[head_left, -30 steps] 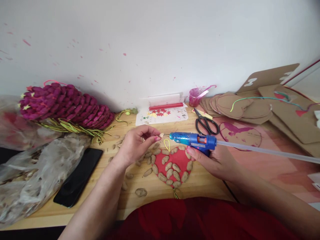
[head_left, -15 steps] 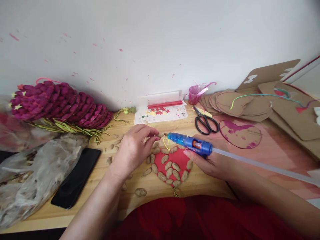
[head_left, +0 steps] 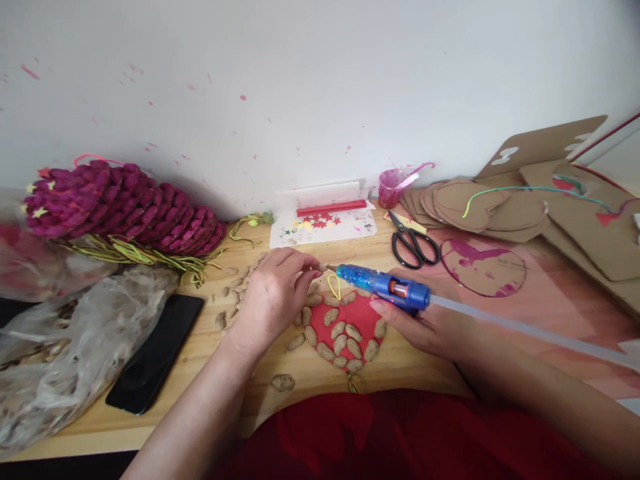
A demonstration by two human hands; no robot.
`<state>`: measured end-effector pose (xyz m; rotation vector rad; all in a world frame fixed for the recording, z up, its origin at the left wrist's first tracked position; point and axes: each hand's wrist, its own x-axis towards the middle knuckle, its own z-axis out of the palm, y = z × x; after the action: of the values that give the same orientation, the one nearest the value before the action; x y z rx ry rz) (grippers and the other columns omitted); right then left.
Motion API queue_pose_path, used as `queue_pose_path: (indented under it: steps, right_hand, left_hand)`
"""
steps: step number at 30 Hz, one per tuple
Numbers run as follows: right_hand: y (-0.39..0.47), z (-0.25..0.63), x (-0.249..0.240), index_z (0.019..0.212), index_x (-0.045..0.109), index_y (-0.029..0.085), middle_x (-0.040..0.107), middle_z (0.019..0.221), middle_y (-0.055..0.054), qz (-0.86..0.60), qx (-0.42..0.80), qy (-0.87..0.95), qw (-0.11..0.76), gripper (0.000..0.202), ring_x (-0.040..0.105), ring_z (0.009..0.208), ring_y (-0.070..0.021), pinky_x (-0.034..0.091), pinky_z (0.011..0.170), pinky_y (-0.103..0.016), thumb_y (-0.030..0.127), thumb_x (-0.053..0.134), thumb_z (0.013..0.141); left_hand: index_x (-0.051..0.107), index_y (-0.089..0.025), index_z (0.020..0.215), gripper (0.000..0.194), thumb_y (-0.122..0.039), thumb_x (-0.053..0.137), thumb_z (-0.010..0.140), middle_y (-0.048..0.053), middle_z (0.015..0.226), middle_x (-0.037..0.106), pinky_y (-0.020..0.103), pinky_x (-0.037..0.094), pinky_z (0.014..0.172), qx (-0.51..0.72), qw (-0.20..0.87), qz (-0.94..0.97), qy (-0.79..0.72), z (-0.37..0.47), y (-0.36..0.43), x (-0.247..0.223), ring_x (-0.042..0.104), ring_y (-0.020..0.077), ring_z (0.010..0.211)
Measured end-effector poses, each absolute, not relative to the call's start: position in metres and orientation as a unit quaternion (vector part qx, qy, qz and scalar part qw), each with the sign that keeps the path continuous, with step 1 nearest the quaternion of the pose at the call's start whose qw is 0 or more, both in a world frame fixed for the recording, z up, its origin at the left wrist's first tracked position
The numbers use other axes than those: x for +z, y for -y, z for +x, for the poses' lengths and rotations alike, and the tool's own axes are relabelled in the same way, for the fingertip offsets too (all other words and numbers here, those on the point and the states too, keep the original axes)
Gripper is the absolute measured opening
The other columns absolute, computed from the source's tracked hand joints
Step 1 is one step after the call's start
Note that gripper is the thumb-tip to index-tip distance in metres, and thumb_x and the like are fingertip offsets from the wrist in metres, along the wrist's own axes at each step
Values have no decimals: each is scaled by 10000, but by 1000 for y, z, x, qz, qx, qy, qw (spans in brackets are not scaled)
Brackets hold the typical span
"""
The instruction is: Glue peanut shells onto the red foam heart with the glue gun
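Note:
Pinched in the fingertips of my left hand (head_left: 277,290) is a peanut (head_left: 326,268), mostly hidden by the fingers. My right hand (head_left: 425,323) grips a blue hot glue gun (head_left: 383,287), its nozzle right at the peanut. A long translucent glue stick (head_left: 515,328) sticks out of the gun's back. Below both hands lies a red heart (head_left: 357,319) with peanuts along its edge and a cluster in its middle. A yellow loop (head_left: 335,287) shows at its top, and cords hang from its lower tip.
Loose peanuts (head_left: 283,382) lie left of the heart. Further left are a phone (head_left: 155,353), a plastic bag (head_left: 95,360) and stacked purple peanut pieces (head_left: 115,200). Scissors (head_left: 413,243), a pink cup (head_left: 390,189) and cardboard hearts (head_left: 480,207) stand right; paper with stars (head_left: 350,230) lies behind.
The left hand's fingertips have tilted slightly, so less of the peanut shows beside the nozzle. The whole view has shifted a little; the heart and its peanuts look the same.

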<state>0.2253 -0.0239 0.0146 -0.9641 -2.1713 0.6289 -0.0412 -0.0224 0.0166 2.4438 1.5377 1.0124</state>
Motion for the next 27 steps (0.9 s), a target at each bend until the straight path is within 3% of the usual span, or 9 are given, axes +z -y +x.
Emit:
queue_pose_path:
  steps: [3,7,13,19,27]
  right_hand:
    - [23,226,15,788,589,220,628,679,5,-383,324,794,344,221,592,604,-146,447,577,-279,313,615,987]
    - [21,226,14,787,589,216,644,648,1,-382,455,712,373,298,604,574,-134,438,507,-259,385,564,1031]
    - [21,226,15,813,608,199,668,658,-17,-367,519,668,387,346,593,533,-120,424,448,-244,469,562,1025]
    - [24,225,18,803,609,219,659,684,-13,-357,503,685,388,336,613,548,-134,442,458,-259,462,549,1028]
    - [26,226,12,821,638,217,643,680,6,-356,414,750,374,223,578,577,-137,449,540,-276,307,573,1016]
  left_hand:
    - [747,-173,956,78,-197,705,895,57,915,753,324,511,787,367,145,744,-540,-40,19,14,670,189,840]
    - [771,-158,914,194,-317,807,808,44,840,757,253,499,667,410,376,617,-557,-39,14,13,643,134,704]
    - [776,-134,821,387,-379,974,594,-2,705,679,156,450,564,450,635,400,-484,-36,10,11,557,52,585]
    - [759,-110,802,385,-311,997,574,9,656,653,156,493,552,460,727,288,-420,-34,9,5,587,69,581]
    - [736,-120,785,314,-259,971,632,10,653,637,157,505,569,463,757,270,-374,-33,9,6,575,71,592]
